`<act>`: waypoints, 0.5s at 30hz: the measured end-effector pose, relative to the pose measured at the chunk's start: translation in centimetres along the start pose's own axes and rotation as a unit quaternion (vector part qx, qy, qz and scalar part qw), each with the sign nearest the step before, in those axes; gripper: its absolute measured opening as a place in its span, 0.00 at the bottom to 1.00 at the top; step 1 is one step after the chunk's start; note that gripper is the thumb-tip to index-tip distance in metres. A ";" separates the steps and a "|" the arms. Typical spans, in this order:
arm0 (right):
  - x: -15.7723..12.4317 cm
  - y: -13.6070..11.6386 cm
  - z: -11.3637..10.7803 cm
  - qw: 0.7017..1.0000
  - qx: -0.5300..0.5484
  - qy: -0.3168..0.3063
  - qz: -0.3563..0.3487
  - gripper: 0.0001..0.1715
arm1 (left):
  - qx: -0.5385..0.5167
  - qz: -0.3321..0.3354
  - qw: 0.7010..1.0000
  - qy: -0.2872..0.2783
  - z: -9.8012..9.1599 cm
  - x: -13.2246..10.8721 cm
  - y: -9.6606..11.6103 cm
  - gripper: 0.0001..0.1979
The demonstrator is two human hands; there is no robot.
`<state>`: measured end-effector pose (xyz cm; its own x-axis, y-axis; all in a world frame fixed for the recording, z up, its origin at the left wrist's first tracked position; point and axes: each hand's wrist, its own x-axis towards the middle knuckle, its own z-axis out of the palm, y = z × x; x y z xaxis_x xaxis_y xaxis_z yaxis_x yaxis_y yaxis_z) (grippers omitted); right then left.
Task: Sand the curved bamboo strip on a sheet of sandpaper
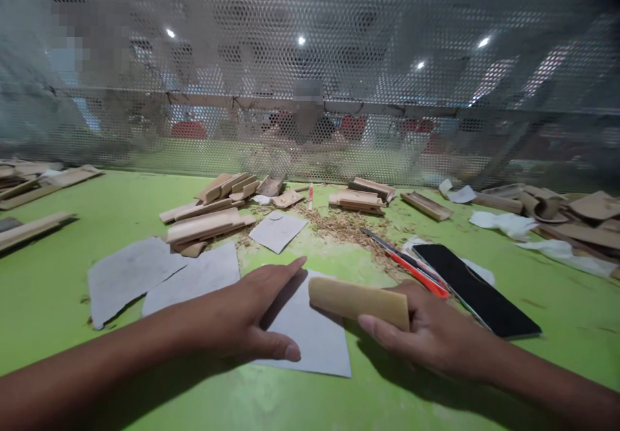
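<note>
My right hand (421,324) grips one end of a curved, pale strip of split bamboo (358,300), thumb along its near side. The strip's other end reaches over a white paper sheet (320,340) on the green table. My left hand (252,311) rests over the left part of that sheet, thumb and forefinger spread apart, holding nothing. Just beyond my right hand lie a utility knife with a red-orange handle (421,277) and a black phone (482,289).
Split bamboo pieces (208,221) are heaped at the back left, more bamboo pieces (358,199) at the back centre. Shavings (349,231) litter the table's middle. White paper pieces (130,276) lie left. A perforated metal screen (271,63) borders the far edge; a person sits behind it.
</note>
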<state>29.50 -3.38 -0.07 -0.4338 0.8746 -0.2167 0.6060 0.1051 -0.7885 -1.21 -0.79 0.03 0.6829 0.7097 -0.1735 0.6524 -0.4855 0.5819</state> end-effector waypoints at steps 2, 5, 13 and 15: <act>0.0 -0.1 0.3 0.998 0.022 0.013 0.050 0.28 | 0.007 0.014 1.000 -0.006 0.0 0.0 0.0 0.56; 0.7 0.5 0.6 0.993 0.074 0.005 0.087 0.36 | 0.019 0.040 0.999 -0.014 -0.1 0.0 0.1 0.51; 1.5 1.6 1.3 0.965 0.245 -0.003 0.091 0.33 | 0.041 0.022 0.999 -0.025 0.0 0.1 0.6 0.53; 1.0 1.3 1.1 0.970 0.217 -0.052 0.100 0.34 | 0.045 0.020 0.998 -0.028 0.0 0.1 0.6 0.52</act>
<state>29.06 -2.88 -1.94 -0.4152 0.8017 -0.4301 0.3577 -0.2908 -0.8874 -0.75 -0.99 0.32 0.7250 0.6599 -0.1972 0.6489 -0.5585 0.5168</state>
